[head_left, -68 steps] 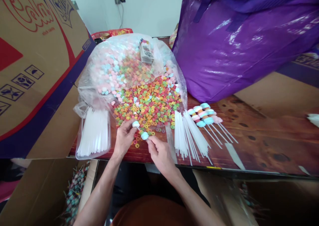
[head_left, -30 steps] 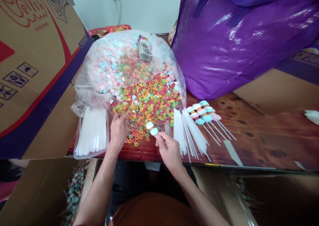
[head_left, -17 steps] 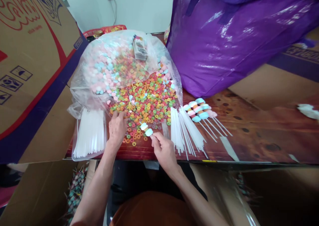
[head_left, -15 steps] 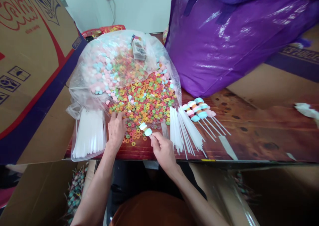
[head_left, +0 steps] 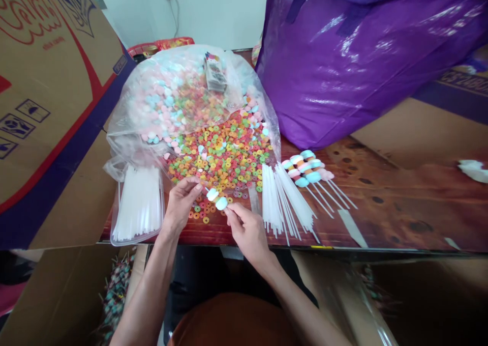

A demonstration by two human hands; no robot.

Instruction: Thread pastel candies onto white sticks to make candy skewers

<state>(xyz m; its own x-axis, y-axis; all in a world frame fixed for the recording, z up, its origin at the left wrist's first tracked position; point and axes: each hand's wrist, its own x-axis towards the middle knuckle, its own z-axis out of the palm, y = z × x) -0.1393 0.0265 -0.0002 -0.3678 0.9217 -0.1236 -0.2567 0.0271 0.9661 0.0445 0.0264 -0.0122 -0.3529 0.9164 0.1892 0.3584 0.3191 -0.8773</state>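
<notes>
Between the thumb and fingers of my right hand (head_left: 247, 229) is the lower end of a marshmallow stick (head_left: 221, 203). Two pale marshmallows with an orange piece between them are threaded on it, and its tip points up and left. My left hand (head_left: 180, 203) is pinched at that tip; what its fingers hold is too small and hidden to make out. Beneath and beyond both hands spreads a heap of colourful gummy rings (head_left: 224, 155). Pink, blue and white marshmallows (head_left: 160, 107) lie behind it, partly under a clear plastic bag (head_left: 125, 102).
White sticks fill a clear tub (head_left: 137, 241) on the left; more loose sticks (head_left: 280, 198) lie right. Finished marshmallow skewers (head_left: 305, 168) rest beyond them. A large purple bag (head_left: 343, 66) stands behind, a cardboard box (head_left: 57, 107) at left. The table's front edge (head_left: 343, 248) is near me.
My left hand has come up from the gummy rings to the tip of the stick, fingers pinched. My right hand has shifted slightly left with the marshmallow stick.
</notes>
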